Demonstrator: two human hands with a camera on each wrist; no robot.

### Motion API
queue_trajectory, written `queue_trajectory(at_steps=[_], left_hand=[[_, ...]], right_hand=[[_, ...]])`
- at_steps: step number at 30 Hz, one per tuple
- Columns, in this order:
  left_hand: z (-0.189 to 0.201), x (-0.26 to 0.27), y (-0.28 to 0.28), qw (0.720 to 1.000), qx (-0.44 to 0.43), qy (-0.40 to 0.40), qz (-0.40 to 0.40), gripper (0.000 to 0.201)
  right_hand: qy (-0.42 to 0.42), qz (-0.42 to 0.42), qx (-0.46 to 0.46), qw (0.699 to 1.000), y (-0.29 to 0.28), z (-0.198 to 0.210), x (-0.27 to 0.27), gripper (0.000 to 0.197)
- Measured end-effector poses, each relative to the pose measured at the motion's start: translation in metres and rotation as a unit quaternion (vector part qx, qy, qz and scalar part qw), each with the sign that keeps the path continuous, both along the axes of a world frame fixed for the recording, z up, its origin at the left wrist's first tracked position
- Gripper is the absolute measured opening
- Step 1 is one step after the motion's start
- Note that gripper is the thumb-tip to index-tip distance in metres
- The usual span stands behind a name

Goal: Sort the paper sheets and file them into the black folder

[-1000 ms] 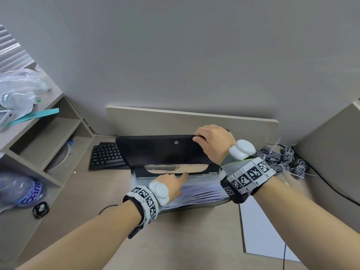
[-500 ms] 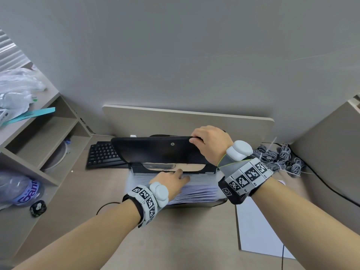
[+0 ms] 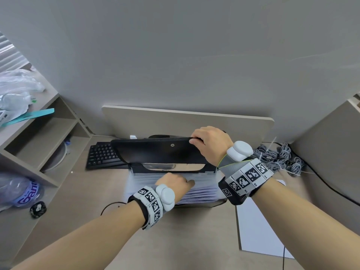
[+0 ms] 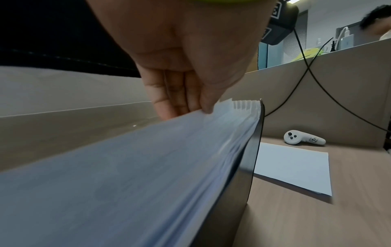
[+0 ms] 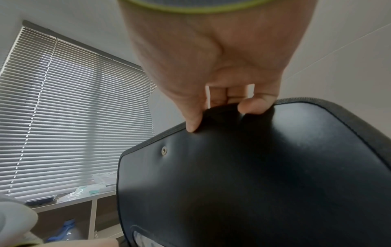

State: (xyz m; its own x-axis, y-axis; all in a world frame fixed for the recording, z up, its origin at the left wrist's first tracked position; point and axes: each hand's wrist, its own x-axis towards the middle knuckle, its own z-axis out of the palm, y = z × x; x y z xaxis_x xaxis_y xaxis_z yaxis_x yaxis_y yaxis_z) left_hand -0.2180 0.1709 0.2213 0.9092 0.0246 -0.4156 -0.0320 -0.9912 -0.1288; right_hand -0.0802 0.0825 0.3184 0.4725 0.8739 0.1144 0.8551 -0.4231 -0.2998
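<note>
The black folder [image 3: 155,152] stands open on the desk, its flap [image 5: 253,175] lifted upright. My right hand [image 3: 206,143] grips the flap's top edge, thumb in front and fingers [image 5: 228,93] behind. Pale blue-white dividers [image 3: 202,191] fan out below the flap. My left hand [image 3: 175,182] is among them: its fingers [image 4: 169,107] reach down behind a bunch of dividers [image 4: 148,158] and the thumb presses on their front edge. A white paper sheet [image 3: 259,230] lies flat on the desk to the right of the folder, also seen in the left wrist view [image 4: 296,167].
A black keyboard [image 3: 103,156] lies behind the folder at the left. Open shelves [image 3: 44,137] with a plastic bottle [image 3: 21,193] stand at the left. Grey coiled cables [image 3: 280,158] sit at the back right. A white controller [image 4: 302,137] lies by the partition.
My left hand has drawn back toward me across the dividers, from the rear pockets to nearer ones. My right hand keeps its grip on the raised flap.
</note>
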Motion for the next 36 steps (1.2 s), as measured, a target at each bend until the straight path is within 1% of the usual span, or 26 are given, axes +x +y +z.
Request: queue_trajectory(at_steps=[2,3,4,5,7,9,13,16,18,20,22,24,26,28,30,33,36], left_hand=[[-0.001,0.003,-0.001,1.0,0.004,0.017,0.001,0.044],[-0.003,0.003,-0.003,1.0,0.004,0.026,0.011,0.038],[-0.007,0.003,-0.004,0.999,-0.011,0.025,0.034,0.032],[-0.01,0.002,-0.006,0.997,-0.036,0.018,0.071,0.03],[-0.018,0.001,-0.005,0.988,-0.079,0.014,0.135,0.038],[-0.025,0.0,-0.002,0.981,-0.107,0.018,0.163,0.043],[-0.033,-0.003,0.003,0.976,-0.14,0.017,0.168,0.058],[-0.036,-0.005,0.002,0.98,-0.127,0.055,0.14,0.071],[-0.036,-0.006,0.0,0.984,-0.115,0.074,0.116,0.072],[-0.037,-0.006,-0.002,0.984,-0.12,0.071,0.109,0.065],[-0.039,-0.008,0.0,0.985,-0.126,0.049,0.11,0.063],[-0.039,-0.011,0.007,0.989,-0.103,0.027,0.105,0.064],[-0.04,-0.015,0.017,0.992,-0.06,0.024,0.109,0.061],[-0.043,-0.018,0.027,0.993,-0.028,0.021,0.115,0.047],[-0.049,-0.021,0.035,0.992,-0.031,0.01,0.123,0.033],[-0.053,-0.019,0.041,0.988,-0.061,-0.003,0.139,0.02],[-0.048,-0.012,0.045,0.988,-0.07,0.027,0.138,0.013]], right_hand=[[-0.001,-0.003,0.006,1.0,0.0,-0.001,0.0,0.025],[-0.001,-0.004,0.009,1.0,0.0,-0.002,-0.001,0.025],[-0.001,-0.005,0.009,1.0,0.0,-0.002,-0.001,0.025],[-0.001,-0.004,0.008,1.0,-0.001,-0.002,-0.002,0.025],[-0.002,-0.001,0.005,1.0,-0.001,-0.002,-0.002,0.025],[-0.003,0.001,0.007,1.0,-0.001,-0.001,-0.002,0.026],[0.002,0.001,0.01,1.0,-0.002,0.0,-0.003,0.026],[0.0,0.0,0.011,1.0,-0.002,0.001,-0.002,0.025],[0.003,0.001,0.011,1.0,-0.002,0.0,-0.003,0.025],[0.004,0.002,0.012,1.0,-0.003,-0.001,-0.002,0.025],[0.003,0.002,0.015,1.0,-0.004,-0.002,-0.001,0.025],[0.006,0.001,0.018,1.0,-0.004,-0.004,0.0,0.024],[0.012,-0.002,0.019,1.0,-0.004,-0.007,0.0,0.024],[0.018,-0.002,0.017,1.0,-0.004,-0.01,0.0,0.024],[0.028,-0.005,0.012,1.0,-0.003,-0.013,0.0,0.024],[0.044,-0.02,0.0,0.999,0.001,-0.019,0.003,0.023],[0.069,-0.014,0.0,0.997,0.006,-0.028,0.006,0.022]])
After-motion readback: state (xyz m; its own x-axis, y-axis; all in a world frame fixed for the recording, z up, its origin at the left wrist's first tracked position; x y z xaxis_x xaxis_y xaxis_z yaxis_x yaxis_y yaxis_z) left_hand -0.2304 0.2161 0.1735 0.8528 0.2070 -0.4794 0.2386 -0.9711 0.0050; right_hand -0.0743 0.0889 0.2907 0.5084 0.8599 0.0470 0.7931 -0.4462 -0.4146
